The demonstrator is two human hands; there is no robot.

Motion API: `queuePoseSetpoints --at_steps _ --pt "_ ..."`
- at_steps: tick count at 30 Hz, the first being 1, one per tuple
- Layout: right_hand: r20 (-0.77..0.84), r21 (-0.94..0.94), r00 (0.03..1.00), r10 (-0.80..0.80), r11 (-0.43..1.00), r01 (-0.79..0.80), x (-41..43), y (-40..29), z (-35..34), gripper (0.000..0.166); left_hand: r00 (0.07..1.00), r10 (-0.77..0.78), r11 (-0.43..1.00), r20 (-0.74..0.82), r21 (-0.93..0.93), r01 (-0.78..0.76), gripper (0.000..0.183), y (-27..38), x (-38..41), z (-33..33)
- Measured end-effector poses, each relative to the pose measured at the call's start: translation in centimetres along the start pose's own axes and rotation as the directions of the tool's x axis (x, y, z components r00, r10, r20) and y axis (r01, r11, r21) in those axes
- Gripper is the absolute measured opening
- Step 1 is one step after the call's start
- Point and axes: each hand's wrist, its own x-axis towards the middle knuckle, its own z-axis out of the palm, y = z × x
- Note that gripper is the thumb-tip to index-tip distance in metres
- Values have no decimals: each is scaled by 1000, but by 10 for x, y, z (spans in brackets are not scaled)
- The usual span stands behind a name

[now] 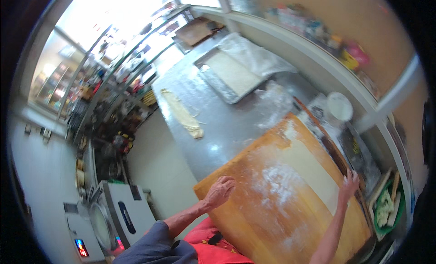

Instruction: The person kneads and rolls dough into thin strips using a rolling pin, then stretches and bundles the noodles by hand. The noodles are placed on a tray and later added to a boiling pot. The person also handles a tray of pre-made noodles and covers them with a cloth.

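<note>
A pale rolled-out sheet of dough (315, 170) lies along the far right part of a floured wooden board (252, 209). My left hand (221, 190) is above the board's left edge, its fingers loosely curled, with nothing visible in them. My right hand (349, 185) is at the board's right edge, its fingertips at a long dark wooden stick (335, 155) that lies beside the board; whether they grip it is unclear. Loose white flour (277, 185) covers the middle of the board. A long strip of dough (182, 114) rests on the metal table (221, 127) beyond the board.
A metal tray (231, 75) partly under plastic sheeting (259, 56) stands farther back. At the right are a white tub (339, 107) and a green basket (388, 209) with dough pieces. A white appliance (127, 213) stands on the left, near crowded shelves (112, 76).
</note>
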Motion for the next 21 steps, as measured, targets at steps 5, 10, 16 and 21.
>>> queuePoseSetpoints --at_steps 5,10,16,21 --pt "-78 270 996 49 963 -26 13 -112 -24 28 990 -138 983 -33 -128 132 32 -38 -35 -13" --pt "677 448 728 105 727 -521 -8 -322 -37 32 991 -63 899 -122 -438 3 49 -54 -26 -35" --pt "755 622 535 -379 156 -767 -63 -589 11 37 785 243 959 -570 261 -107 41 -74 -14 -86" --pt "835 319 206 -510 145 -936 -83 -770 -5 41 661 372 925 -652 199 -323 46 -203 -68 -167"
